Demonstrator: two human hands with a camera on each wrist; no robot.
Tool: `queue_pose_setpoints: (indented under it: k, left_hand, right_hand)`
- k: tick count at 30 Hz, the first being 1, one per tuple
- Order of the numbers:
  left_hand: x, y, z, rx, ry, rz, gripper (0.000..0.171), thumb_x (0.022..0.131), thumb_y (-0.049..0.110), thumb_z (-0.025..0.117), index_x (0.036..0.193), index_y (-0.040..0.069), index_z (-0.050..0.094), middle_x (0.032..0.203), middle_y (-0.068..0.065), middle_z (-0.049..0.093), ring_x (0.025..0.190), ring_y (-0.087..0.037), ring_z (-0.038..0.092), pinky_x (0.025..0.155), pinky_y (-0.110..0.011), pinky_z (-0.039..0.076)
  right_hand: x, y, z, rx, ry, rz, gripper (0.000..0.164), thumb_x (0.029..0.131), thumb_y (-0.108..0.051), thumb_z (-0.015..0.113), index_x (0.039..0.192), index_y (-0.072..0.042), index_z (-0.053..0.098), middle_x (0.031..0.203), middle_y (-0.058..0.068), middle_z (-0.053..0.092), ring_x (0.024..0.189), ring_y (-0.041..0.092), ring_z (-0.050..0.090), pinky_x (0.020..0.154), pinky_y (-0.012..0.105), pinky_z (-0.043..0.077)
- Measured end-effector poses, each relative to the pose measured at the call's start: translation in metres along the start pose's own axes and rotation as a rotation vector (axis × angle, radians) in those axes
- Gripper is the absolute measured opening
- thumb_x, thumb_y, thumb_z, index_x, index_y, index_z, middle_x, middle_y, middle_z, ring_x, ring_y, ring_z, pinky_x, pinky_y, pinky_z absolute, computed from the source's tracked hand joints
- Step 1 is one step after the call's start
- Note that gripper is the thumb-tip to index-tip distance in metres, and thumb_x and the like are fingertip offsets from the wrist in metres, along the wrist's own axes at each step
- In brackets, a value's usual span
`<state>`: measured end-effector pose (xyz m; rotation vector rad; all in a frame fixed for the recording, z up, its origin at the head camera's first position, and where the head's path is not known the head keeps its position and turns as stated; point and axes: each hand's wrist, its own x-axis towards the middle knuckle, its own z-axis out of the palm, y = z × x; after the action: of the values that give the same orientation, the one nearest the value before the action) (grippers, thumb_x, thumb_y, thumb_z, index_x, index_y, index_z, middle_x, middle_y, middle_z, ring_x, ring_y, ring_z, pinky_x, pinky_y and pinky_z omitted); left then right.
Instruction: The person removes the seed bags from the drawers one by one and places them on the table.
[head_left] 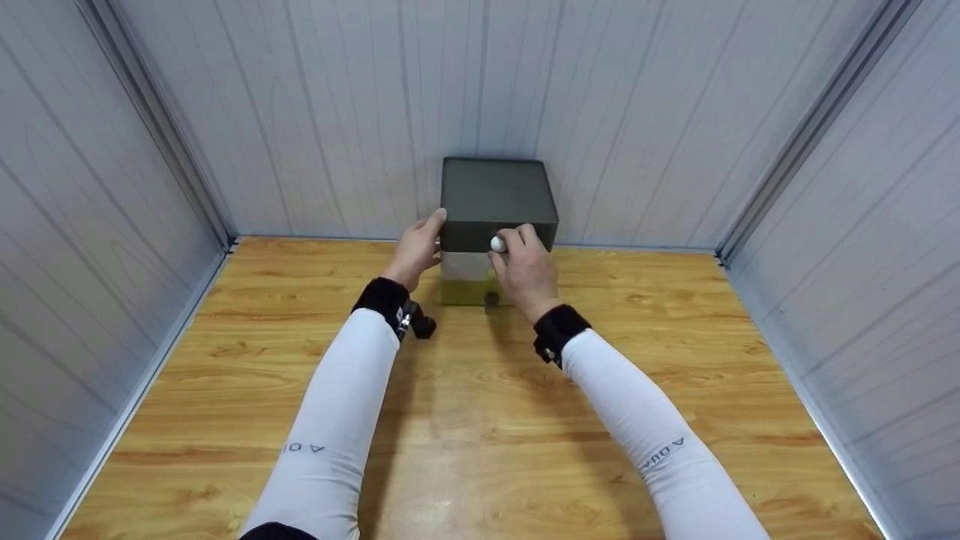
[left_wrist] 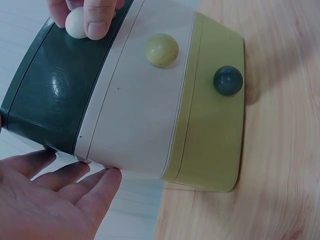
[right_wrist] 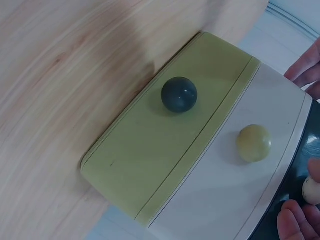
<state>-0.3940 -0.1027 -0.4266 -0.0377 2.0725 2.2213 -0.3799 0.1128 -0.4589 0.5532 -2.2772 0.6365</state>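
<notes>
A small three-tier drawer box (head_left: 499, 191) stands against the back wall, dark green on top, white in the middle, yellow-green at the bottom. Each tier has a round knob: white (left_wrist: 76, 23) on the top, yellow (left_wrist: 162, 50) on the middle, dark (left_wrist: 228, 80) on the bottom. My right hand (head_left: 529, 266) pinches the white knob between thumb and fingers. At the box's left side, my left hand (head_left: 415, 251) rests with fingertips along the dark and white tiers, its fingers fairly straight. All three drawers look closed.
The box sits on a wood-grain surface (head_left: 465, 420). Pale panelled walls stand behind (head_left: 337, 112), at the left (head_left: 90, 187) and at the right (head_left: 862, 225). Dark bands with small cameras circle both wrists.
</notes>
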Motion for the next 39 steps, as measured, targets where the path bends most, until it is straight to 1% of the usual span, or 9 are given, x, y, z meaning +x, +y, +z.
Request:
queue_pose_setpoints:
  k: [4, 8, 12, 18, 24, 28, 31, 36, 39]
  left_hand:
    - [-0.001, 0.000, -0.001, -0.002, -0.006, 0.000, 0.080, 0.116, 0.053, 0.050, 0.171, -0.003, 0.034, 0.170, -0.024, 0.046, 0.158, -0.046, 0.042, 0.129, -0.056, 0.038]
    - [-0.001, 0.001, -0.003, -0.001, -0.017, -0.007, 0.078, 0.117, 0.053, 0.049, 0.171, -0.001, 0.036, 0.171, -0.023, 0.045, 0.159, -0.045, 0.041, 0.130, -0.055, 0.037]
    - [0.000, 0.001, -0.002, -0.010, -0.024, -0.007, 0.076, 0.117, 0.052, 0.049, 0.170, -0.001, 0.039, 0.171, -0.023, 0.045, 0.160, -0.045, 0.040, 0.130, -0.055, 0.037]
    - [-0.001, 0.000, -0.001, -0.008, -0.025, -0.009, 0.076, 0.117, 0.052, 0.049, 0.170, -0.002, 0.038, 0.171, -0.023, 0.046, 0.159, -0.045, 0.042, 0.129, -0.056, 0.038]
    - [-0.001, 0.000, -0.001, 0.011, -0.029, -0.004, 0.077, 0.117, 0.053, 0.049, 0.169, -0.002, 0.038, 0.170, -0.023, 0.047, 0.157, -0.044, 0.045, 0.129, -0.055, 0.039]
    - [-0.002, 0.000, -0.002, 0.006, -0.033, -0.002, 0.075, 0.117, 0.053, 0.049, 0.168, -0.002, 0.041, 0.167, -0.022, 0.050, 0.156, -0.042, 0.047, 0.128, -0.055, 0.040]
    - [-0.002, 0.000, -0.003, -0.003, -0.025, 0.004, 0.074, 0.117, 0.052, 0.050, 0.167, -0.001, 0.043, 0.167, -0.022, 0.050, 0.155, -0.043, 0.048, 0.127, -0.055, 0.041]
    - [-0.003, 0.000, -0.003, -0.005, -0.016, 0.010, 0.075, 0.116, 0.053, 0.050, 0.168, 0.000, 0.041, 0.168, -0.023, 0.048, 0.155, -0.044, 0.047, 0.127, -0.055, 0.041]
    - [-0.003, 0.000, -0.002, -0.011, -0.019, 0.013, 0.076, 0.116, 0.053, 0.051, 0.169, -0.001, 0.040, 0.166, -0.023, 0.050, 0.155, -0.044, 0.048, 0.127, -0.055, 0.042]
  right_hand:
    - [0.002, -0.001, -0.001, 0.004, -0.002, -0.014, 0.023, 0.100, -0.010, 0.084, 0.117, 0.000, 0.072, 0.109, 0.016, 0.063, 0.098, 0.032, 0.072, 0.086, 0.045, 0.065]
    - [0.002, -0.002, -0.001, 0.011, 0.006, -0.028, 0.020, 0.100, -0.009, 0.083, 0.115, 0.000, 0.072, 0.107, 0.017, 0.063, 0.093, 0.033, 0.072, 0.084, 0.046, 0.066]
    - [0.001, -0.001, 0.000, 0.017, 0.016, -0.023, 0.019, 0.099, -0.009, 0.083, 0.113, -0.001, 0.072, 0.107, 0.017, 0.063, 0.091, 0.034, 0.073, 0.082, 0.047, 0.066]
    - [-0.001, 0.000, -0.003, 0.021, 0.009, -0.022, 0.019, 0.099, -0.009, 0.083, 0.113, -0.001, 0.072, 0.108, 0.017, 0.063, 0.090, 0.034, 0.073, 0.080, 0.047, 0.066]
    - [-0.004, 0.001, -0.004, 0.016, 0.022, -0.048, 0.018, 0.099, -0.008, 0.083, 0.111, -0.001, 0.072, 0.107, 0.017, 0.063, 0.089, 0.033, 0.073, 0.080, 0.045, 0.067]
    - [-0.008, -0.001, -0.007, 0.010, 0.033, -0.077, 0.018, 0.099, -0.008, 0.083, 0.111, -0.001, 0.072, 0.105, 0.016, 0.063, 0.089, 0.031, 0.072, 0.079, 0.044, 0.067]
    - [-0.010, -0.003, -0.010, 0.012, 0.033, -0.099, 0.018, 0.099, -0.009, 0.083, 0.111, -0.001, 0.073, 0.105, 0.016, 0.063, 0.089, 0.030, 0.072, 0.078, 0.043, 0.067]
    - [-0.015, -0.005, -0.013, 0.021, 0.024, -0.113, 0.018, 0.100, -0.009, 0.081, 0.113, 0.000, 0.073, 0.105, 0.016, 0.063, 0.088, 0.028, 0.072, 0.078, 0.040, 0.067]
    - [-0.017, -0.006, -0.015, 0.035, 0.030, -0.112, 0.018, 0.100, -0.009, 0.081, 0.112, 0.000, 0.073, 0.104, 0.015, 0.062, 0.086, 0.027, 0.071, 0.077, 0.039, 0.066]
